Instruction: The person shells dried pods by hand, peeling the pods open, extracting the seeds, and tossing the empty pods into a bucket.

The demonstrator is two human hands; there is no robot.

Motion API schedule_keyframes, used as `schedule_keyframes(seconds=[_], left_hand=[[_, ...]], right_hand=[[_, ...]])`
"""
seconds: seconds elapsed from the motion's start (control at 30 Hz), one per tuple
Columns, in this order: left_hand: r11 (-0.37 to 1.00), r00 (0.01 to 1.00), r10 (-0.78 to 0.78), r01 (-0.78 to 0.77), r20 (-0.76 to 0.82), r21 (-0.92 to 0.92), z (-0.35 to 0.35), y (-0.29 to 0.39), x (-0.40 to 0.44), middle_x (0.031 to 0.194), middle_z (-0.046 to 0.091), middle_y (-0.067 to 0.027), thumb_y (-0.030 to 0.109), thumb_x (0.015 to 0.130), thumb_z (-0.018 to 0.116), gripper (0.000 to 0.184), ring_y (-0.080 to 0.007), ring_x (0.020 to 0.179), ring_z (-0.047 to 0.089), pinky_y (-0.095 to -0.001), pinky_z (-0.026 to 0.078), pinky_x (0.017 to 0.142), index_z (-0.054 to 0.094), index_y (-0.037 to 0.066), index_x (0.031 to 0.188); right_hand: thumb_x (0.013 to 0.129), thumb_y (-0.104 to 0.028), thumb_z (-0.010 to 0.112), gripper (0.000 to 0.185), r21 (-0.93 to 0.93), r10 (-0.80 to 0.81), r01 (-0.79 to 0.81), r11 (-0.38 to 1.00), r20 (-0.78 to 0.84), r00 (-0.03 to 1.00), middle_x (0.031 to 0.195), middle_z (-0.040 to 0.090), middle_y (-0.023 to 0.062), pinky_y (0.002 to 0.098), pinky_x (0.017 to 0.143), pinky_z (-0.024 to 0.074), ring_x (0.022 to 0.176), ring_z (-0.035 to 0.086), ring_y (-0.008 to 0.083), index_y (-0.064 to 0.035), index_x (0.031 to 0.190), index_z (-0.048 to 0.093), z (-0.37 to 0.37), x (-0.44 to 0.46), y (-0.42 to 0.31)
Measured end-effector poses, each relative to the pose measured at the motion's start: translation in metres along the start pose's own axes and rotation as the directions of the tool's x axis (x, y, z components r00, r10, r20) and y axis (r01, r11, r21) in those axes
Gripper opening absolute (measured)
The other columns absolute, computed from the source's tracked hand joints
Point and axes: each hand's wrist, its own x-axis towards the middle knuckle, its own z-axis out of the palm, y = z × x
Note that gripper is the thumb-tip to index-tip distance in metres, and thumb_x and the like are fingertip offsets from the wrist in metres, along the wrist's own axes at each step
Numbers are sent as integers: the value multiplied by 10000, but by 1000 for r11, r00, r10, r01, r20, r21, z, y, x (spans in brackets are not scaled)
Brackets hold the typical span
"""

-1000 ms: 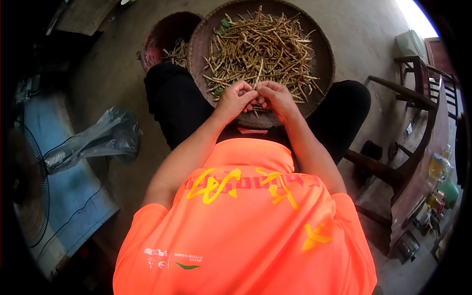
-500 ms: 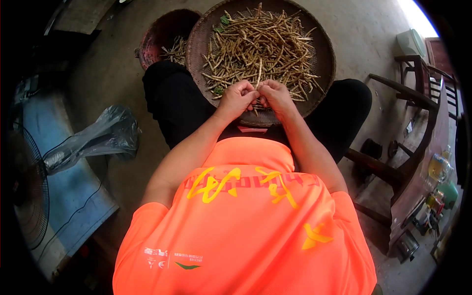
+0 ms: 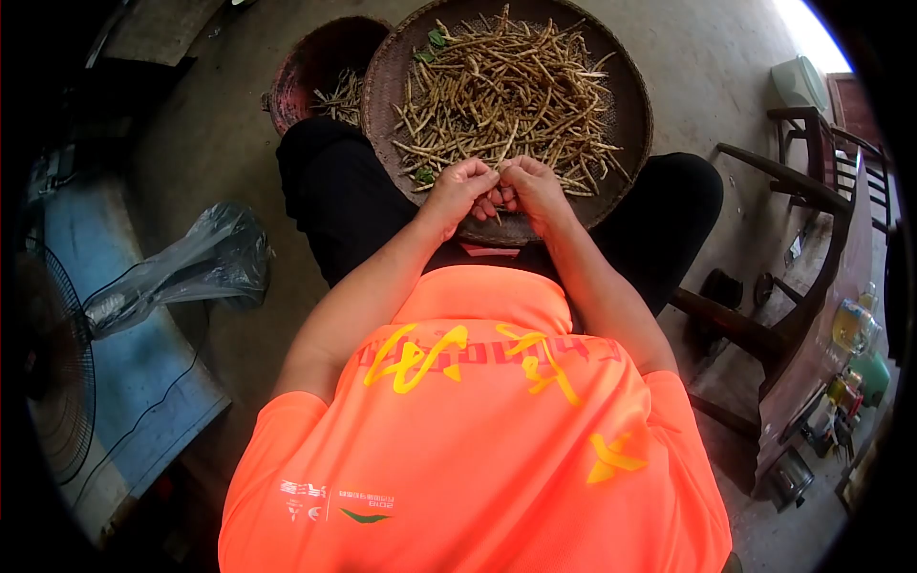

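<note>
Since the tub (image 3: pixel 287 103), upper L of ctr., holds just a small heap of dry bits (image 3: pixel 341 97) vs. the big pile of pods (image 3: pixel 516 86) in the tray (image 3: pixel 384 105), upper ctr., I'd judge the work in hand has lots left; can't tell if the bits are finished pods or scraps. One pod (image 3: pixel 508 143) is at the hands, upper ctr., over the tray's near part & pointing up-frame: L hand (image 3: pixel 458 194) pinches it, thumb & fingertips pressed together, & R hand (image 3: pixel 537 191) pinches it just beside, fingertips meeting or nearly so. Pod open or whole: too small to tell. Containers, L to R: clear plastic bag (image 3: pixel 227 253), mid-L, beside the blue table (image 3: pixel 177 382), contents unclear; the tub, reddish inside, bits toward its R side, partly hidden by the L knee (image 3: pixel 330 158); the tray, round & woven, overlapping the tub in view, pods heaped mid-tray w/ a few green leaves (image 3: pixel 437 38) at L; pale bin (image 3: pixel 799 84), upper R, inside not visible; bottle (image 3: pixel 853 327), far R, w/ yellowish liquid; metal pot (image 3: pixel 791 477), lower R, contents can't be made out.
</note>
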Motion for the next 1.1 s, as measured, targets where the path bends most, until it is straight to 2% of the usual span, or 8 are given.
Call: schedule_keyframes(seconds=[0.3, 0.57, 0.7, 0.87, 1.03, 1.1], left_hand=[[999, 999, -48, 48, 4, -22, -1, -2, 1, 697, 594, -17, 221, 929, 510, 149, -93, 539, 559, -207, 433, 477, 530, 86, 868], [990, 994, -107, 106, -6, -91, -1, 1, 0, 704, 600, -26, 215, 929, 505, 144, -104, 534, 563, -214, 433, 470, 531, 86, 872], [996, 998, -59, 58, -8, -72, -1, -2, 1, 699, 600, -25, 214, 929, 503, 149, -101, 527, 559, -212, 429, 462, 534, 84, 864], [999, 999, 10, -9, -30, 34, -3, -3, 4, 679, 591, -21, 203, 926, 506, 146, -92, 513, 545, -208, 424, 451, 542, 80, 856], [999, 998, -21, 18, -55, -39, -3, 1, 2, 676, 588, -23, 200, 916, 524, 135, -90, 512, 544, -210, 425, 452, 544, 77, 863], [999, 998, -23, 20, -55, -46, -3, 1, 2, 675, 588, -23, 200, 914, 528, 135, -90, 512, 544, -210, 426, 452, 544, 76, 865]], right_hand=[[863, -160, 549, 142, 0, -42, 42, 999, 17, 999, 647, 549, 26, 216, 483, 419, 531, 520, 94, -34, 800, 533, 1, 0, 4], [853, -140, 544, 115, 8, -14, 14, 1000, -3, 1000, 641, 547, 24, 211, 474, 415, 526, 513, 87, -36, 806, 536, 3, 0, 3], [860, -176, 567, 136, 64, 59, -60, 996, 20, 998, 649, 553, 13, 197, 469, 411, 520, 503, 77, -47, 819, 548, 0, 2, 4], [879, -237, 591, 185, 72, 69, -71, 995, 40, 997, 646, 548, -2, 195, 473, 401, 526, 500, 76, -65, 817, 556, 1, 0, 1], [886, -239, 592, 176, 51, 36, -40, 998, 72, 997, 656, 552, -10, 188, 477, 401, 535, 499, 66, -74, 830, 571, -3, 3, 4], [881, -218, 596, 150, 15, 48, -48, 999, 32, 998, 668, 561, -8, 180, 472, 409, 534, 499, 60, -73, 846, 580, -3, 2, 1]])
